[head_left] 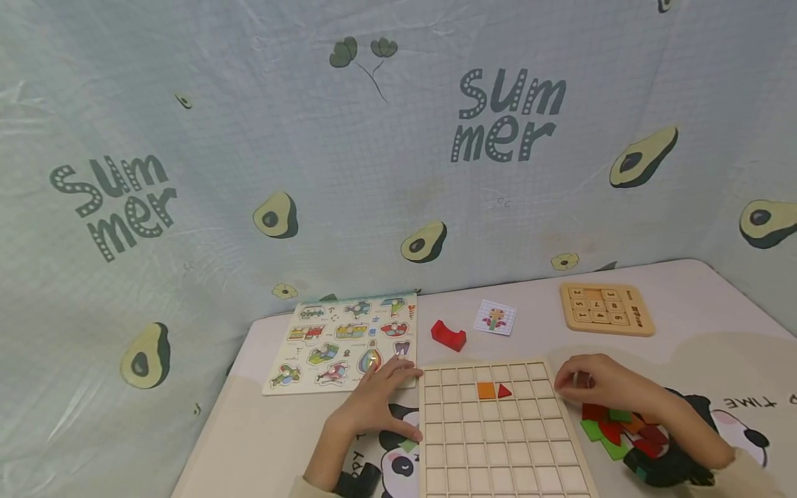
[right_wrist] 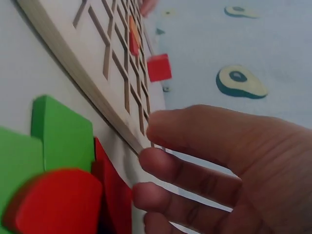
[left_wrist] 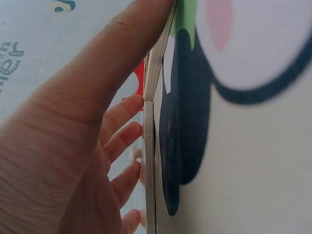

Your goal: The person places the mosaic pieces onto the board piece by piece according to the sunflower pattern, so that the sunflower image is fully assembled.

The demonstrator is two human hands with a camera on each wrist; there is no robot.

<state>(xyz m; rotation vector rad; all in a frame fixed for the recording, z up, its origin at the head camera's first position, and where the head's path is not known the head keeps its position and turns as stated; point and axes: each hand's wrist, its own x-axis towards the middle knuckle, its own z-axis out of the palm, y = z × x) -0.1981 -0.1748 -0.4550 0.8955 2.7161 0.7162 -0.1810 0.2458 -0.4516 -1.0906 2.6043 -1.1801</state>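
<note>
Pale surface [head_left: 230, 429] across lower frame, avocado-print cloth [head_left: 373, 173] above, left hand [head_left: 373, 401] touching grid board [head_left: 495, 453], fingers spread, right hand [head_left: 607, 384] loosely bent, released

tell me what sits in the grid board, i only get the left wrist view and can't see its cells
Observer: An orange square and a red triangle lie in neighbouring cells of the grid board.
Operator: where's the right hand, it's out of my picture
Observer: The right hand is near the board's far right corner, as the head view shows.
Operator: any loose pieces around
Observer: Yes, a heap of red, green and orange loose pieces lies beside the board's right edge.
</note>
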